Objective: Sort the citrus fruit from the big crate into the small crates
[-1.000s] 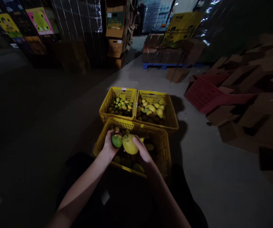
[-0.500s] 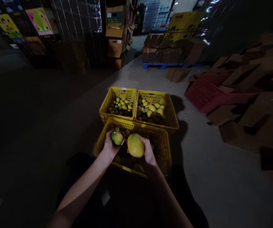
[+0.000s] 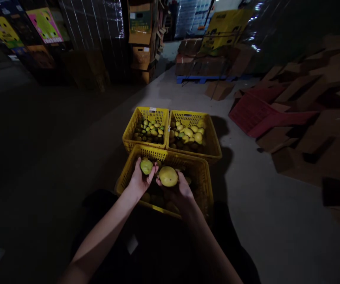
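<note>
While a small green fruit (image 3: pixel 146 166) is cupped in the left hand (image 3: pixel 140 179), a larger yellow fruit (image 3: pixel 168 176) is grasped by the right hand (image 3: pixel 178 191) above the near yellow crate (image 3: pixel 201 177); beyond that crate, two more crates (image 3: pixel 210 142) stand on the concrete floor (image 3: pixel 261 205).

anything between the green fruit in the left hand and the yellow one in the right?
Head view: nothing solid. The green fruit in the left hand and the yellow fruit in the right hand sit apart, with only a dark gap over the near crate.
</note>
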A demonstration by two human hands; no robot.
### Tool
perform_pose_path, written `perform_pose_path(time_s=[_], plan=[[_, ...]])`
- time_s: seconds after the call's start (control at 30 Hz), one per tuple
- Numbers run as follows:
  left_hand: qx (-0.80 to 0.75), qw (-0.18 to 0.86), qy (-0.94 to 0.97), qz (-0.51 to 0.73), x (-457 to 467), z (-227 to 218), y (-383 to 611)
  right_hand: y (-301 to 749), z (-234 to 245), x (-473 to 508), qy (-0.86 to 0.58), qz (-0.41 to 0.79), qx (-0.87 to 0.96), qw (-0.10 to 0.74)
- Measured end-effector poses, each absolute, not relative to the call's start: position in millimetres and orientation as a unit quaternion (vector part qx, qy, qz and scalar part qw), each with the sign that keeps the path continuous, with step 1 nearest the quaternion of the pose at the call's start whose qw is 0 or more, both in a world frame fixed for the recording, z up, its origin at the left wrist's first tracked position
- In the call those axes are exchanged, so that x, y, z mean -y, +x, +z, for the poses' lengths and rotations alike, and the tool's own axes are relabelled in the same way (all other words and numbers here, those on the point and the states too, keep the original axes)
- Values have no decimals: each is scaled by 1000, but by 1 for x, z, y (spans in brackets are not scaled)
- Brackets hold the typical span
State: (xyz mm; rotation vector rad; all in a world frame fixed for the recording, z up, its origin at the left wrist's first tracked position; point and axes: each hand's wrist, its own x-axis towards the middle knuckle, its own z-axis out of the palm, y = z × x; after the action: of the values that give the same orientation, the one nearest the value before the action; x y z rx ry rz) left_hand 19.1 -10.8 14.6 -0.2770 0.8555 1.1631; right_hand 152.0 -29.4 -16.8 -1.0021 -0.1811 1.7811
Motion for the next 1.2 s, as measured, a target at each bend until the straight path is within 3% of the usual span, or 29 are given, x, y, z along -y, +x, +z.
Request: perform_pose_path(time_s=[0.37,0.57,0.83,0.97,1.2], plan=[[-373,789,-57,484,13,14,14,154,-1,38,-393,778,81,483],[-356,777,84,513,18,16,18,156,2,43,-378,751,210,499],[-395,569,409,594,26,15,21,168,4,41,-437,574,377,581],[-410,468,519,586,26,21,16,170,6,41,-445,426,492,615],[-414,527,453,588,30,29,21,161,-1,42,-434,350,557,616]])
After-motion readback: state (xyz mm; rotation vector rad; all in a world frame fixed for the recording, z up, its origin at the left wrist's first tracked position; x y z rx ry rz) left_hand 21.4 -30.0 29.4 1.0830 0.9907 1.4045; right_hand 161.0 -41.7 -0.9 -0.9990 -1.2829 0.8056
